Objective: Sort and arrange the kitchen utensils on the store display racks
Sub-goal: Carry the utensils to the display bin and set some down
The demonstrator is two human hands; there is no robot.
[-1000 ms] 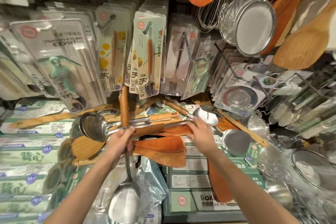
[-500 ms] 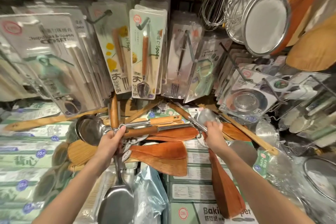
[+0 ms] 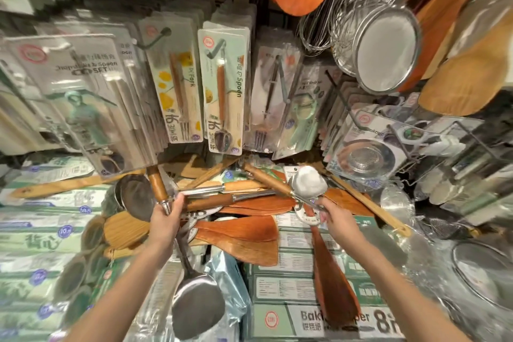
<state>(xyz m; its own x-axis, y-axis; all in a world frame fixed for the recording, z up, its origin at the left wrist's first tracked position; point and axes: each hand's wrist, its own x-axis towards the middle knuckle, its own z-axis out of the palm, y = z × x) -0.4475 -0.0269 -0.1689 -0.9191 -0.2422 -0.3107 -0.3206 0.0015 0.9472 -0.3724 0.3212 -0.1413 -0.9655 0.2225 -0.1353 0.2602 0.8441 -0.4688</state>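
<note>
My left hand (image 3: pixel 166 219) grips a steel turner by its neck. Its wooden handle (image 3: pixel 156 186) points up and its blade (image 3: pixel 197 311) hangs low. My right hand (image 3: pixel 336 219) holds the neck of a steel spoon (image 3: pixel 306 183), whose wooden handle points up-left. The same hand also holds a dark wooden spatula (image 3: pixel 333 286) that hangs blade down, a round label at its top. Between my hands lies a pile of wooden spatulas (image 3: pixel 241 233) and steel utensils with wooden handles (image 3: pixel 211 203). A steel ladle (image 3: pixel 136 197) lies left of my left hand.
Packaged forks (image 3: pixel 175 83) and spoons (image 3: pixel 222 86) hang on hooks behind the pile. Steel strainers (image 3: pixel 385 44) and whisks hang upper right, beside large wooden paddles (image 3: pixel 466 86). Baking paper boxes (image 3: pixel 305 319) lie under the spatula. Green packets (image 3: pixel 36 244) are stacked at the left.
My right hand has lifted the dark wooden spatula out of the pile, and it now hangs blade down. My left hand keeps its grip on the turner, nearly unmoved.
</note>
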